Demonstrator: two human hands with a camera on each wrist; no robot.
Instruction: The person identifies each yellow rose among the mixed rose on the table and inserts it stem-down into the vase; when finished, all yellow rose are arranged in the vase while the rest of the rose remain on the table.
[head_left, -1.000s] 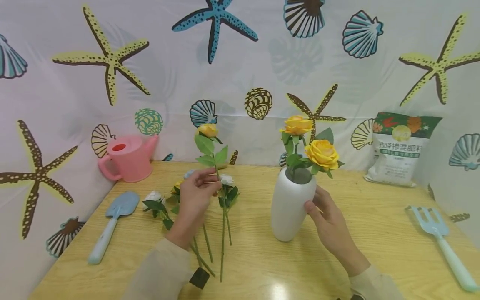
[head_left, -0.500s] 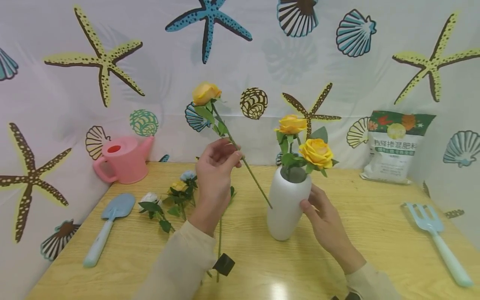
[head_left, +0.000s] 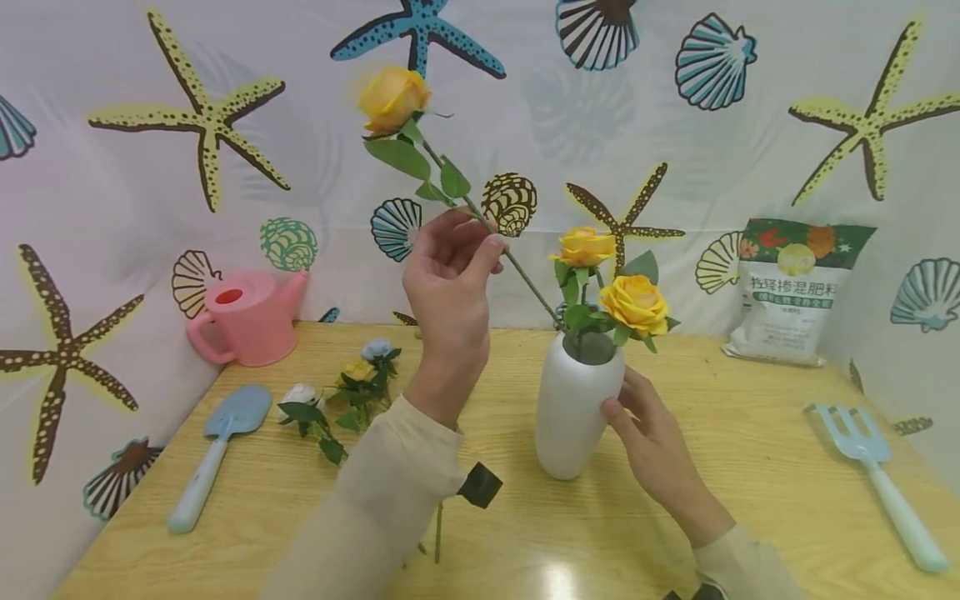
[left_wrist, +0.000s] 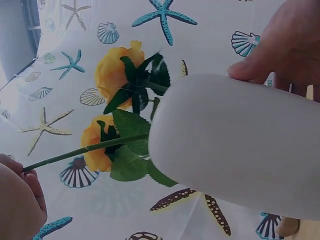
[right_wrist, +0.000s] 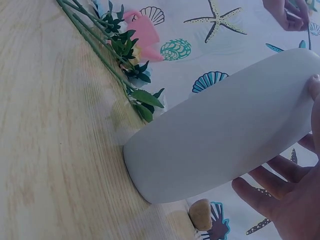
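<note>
My left hand (head_left: 453, 292) pinches the green stem of a yellow rose (head_left: 393, 100), whose bloom leans up and to the left. The stem's lower end meets the mouth of a white vase (head_left: 576, 412); how far it reaches inside is hidden. Two other yellow roses (head_left: 636, 304) stand in the vase. My right hand (head_left: 660, 454) holds the vase from its right side, thumb at the front and fingers partly hidden behind. In the right wrist view, the vase (right_wrist: 215, 135) stands with its base on the wooden table (right_wrist: 60, 140).
Left on the table lie a white rose (head_left: 302, 398), a small yellow flower (head_left: 358, 370) and a blue one (head_left: 377, 349). Beyond are a blue trowel (head_left: 225, 446) and a pink watering can (head_left: 258, 321). A fertilizer bag (head_left: 795, 300) and a hand fork (head_left: 870, 467) are at right.
My left hand has lifted the yellow rose and carried it right and up, bringing its stem end from below to the vase mouth. The right hand keeps its hold on the vase.
</note>
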